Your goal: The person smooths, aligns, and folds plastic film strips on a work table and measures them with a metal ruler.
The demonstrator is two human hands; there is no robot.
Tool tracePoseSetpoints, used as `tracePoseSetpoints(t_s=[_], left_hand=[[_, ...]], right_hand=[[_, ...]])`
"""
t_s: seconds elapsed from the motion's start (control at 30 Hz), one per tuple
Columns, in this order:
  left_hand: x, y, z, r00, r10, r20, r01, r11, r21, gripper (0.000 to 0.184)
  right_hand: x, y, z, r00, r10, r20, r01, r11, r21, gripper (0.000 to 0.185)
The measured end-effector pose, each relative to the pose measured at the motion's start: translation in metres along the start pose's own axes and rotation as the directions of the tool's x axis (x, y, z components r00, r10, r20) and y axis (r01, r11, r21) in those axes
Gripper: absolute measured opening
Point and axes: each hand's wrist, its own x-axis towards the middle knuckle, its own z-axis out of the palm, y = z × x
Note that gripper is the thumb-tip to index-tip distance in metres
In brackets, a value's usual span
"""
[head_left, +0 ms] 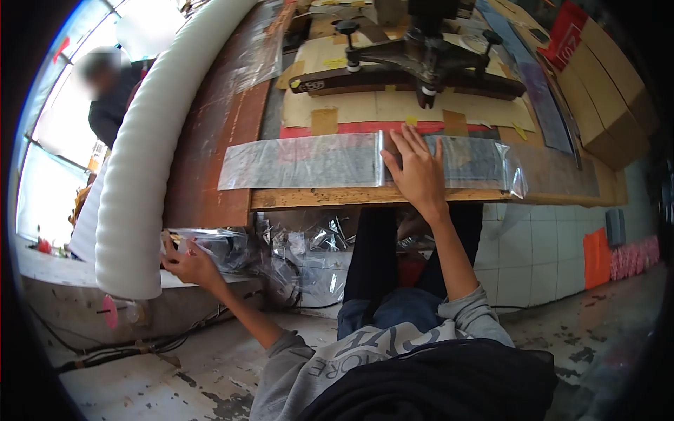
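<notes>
My right hand (419,168) lies flat, fingers spread, on a long strip of clear plastic film (302,161) along the table's front edge. An upright fold or seam in the film runs just left of that hand. Farther right, another crease in the plastic catches the light. My left hand (191,265) is low at the left, below the table corner and beside the lower end of a white foam roll (130,217). Its fingers are apart and slightly bent, with clear plastic behind them; I see nothing held in it.
A dark metal press arm (414,67) with a crossbar stands over cream card on the wooden table (337,199). Cardboard boxes (604,91) line the right side. Crumpled clear plastic (309,252) hangs under the table. Another person (112,105) is at the far left.
</notes>
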Motion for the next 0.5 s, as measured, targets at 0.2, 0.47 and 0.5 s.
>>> tracePoseSetpoints(t_s=[0.2, 0.47, 0.5], left_hand=[[-0.025, 0.227, -0.041, 0.688, 0.669, 0.281, -0.138, 0.501, -0.855, 0.027], [-0.058, 0.335, -0.035, 0.393, 0.915, 0.09, -0.35, 0.239, -0.905, 0.055], [-0.058, 0.337, -0.037, 0.381, 0.918, 0.109, -0.338, 0.248, -0.908, 0.054]], right_hand=[[-0.025, 0.03, -0.056, 0.975, 0.032, -0.22, 0.019, 0.974, 0.226, 0.023], [-0.042, 0.118, -0.128, 0.95, 0.212, -0.231, -0.268, 0.93, -0.252, 0.038], [-0.043, 0.126, -0.131, 0.954, 0.227, -0.195, -0.275, 0.92, -0.277, 0.041]])
